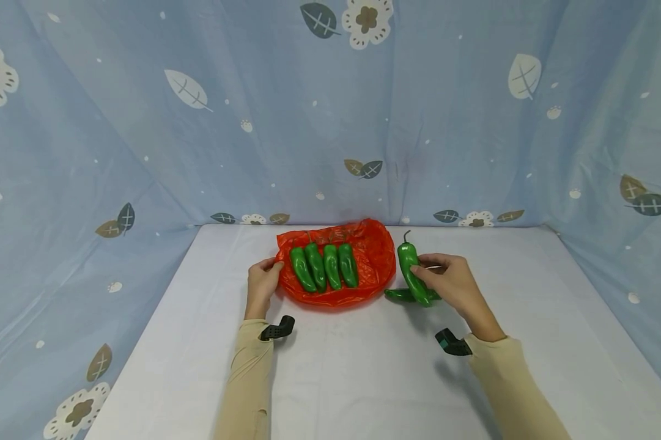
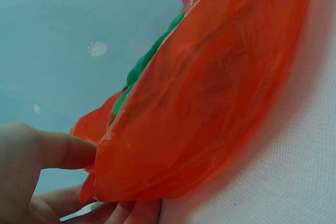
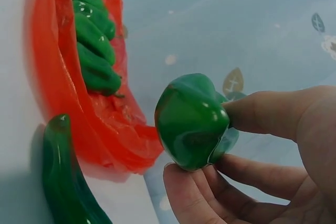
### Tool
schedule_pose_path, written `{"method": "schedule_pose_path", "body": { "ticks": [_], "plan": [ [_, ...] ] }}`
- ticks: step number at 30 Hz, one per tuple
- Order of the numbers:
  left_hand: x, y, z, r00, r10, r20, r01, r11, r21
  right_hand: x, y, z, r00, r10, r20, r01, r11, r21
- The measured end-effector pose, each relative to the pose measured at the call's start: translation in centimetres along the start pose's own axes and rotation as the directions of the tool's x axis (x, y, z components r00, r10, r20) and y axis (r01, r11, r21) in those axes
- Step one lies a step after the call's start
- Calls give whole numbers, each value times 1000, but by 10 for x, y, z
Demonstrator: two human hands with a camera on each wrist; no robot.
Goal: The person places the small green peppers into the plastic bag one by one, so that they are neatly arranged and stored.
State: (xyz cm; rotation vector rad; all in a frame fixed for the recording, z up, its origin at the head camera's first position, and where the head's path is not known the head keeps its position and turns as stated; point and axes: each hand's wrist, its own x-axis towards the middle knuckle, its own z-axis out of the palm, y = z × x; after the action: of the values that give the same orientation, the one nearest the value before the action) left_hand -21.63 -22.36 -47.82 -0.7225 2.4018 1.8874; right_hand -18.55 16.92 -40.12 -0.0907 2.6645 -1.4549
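Note:
A red plastic bag (image 1: pixel 371 269) lies spread on the table, with several green peppers (image 1: pixel 331 267) side by side in it. At its left edge, my left hand (image 1: pixel 262 284) pinches the plastic between thumb and fingers; the left wrist view shows the bag's side (image 2: pixel 199 108) rising from that grip. To the right of the bag, my right hand (image 1: pixel 451 284) holds another green pepper (image 3: pixel 191 121) between thumb and fingers, stem end up, above the table. Beneath it one more green pepper (image 3: pixel 63 171) lies on the cloth beside the bag, partly hidden in the head view.
White cloth covers the table (image 1: pixel 358 379). A blue curtain (image 1: pixel 286 134) printed with leaves and flowers hangs behind and along both sides. Each wrist carries a small black device (image 1: pixel 277 329).

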Motion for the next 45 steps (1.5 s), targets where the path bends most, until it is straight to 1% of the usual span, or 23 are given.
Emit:
{"method": "schedule_pose_path", "body": {
  "ticks": [6, 15, 26, 34, 45],
  "plan": [
    [0, -1, 0, 1000, 0, -1, 0, 1000, 0, 7, -5, 5, 1000, 10, 8, -10, 1000, 29],
    [-1, -1, 1, 1000, -4, -6, 4, 1000, 3, 21, -7, 15, 1000, -23, 17, 22, 997, 68],
    [1, -1, 2, 1000, 5, -4, -5, 1000, 1, 36, -10, 25, 1000, 3, 21, -5, 995, 101],
    [0, -2, 1, 1000, 8, -4, -8, 1000, 0, 47, -11, 33, 1000, -14, 17, 13, 997, 77],
    [-1, 0, 0, 1000, 3, 6, -3, 1000, 5, 60, -16, 46, 999, -37, 5, 37, 998, 48]
  ]
}}
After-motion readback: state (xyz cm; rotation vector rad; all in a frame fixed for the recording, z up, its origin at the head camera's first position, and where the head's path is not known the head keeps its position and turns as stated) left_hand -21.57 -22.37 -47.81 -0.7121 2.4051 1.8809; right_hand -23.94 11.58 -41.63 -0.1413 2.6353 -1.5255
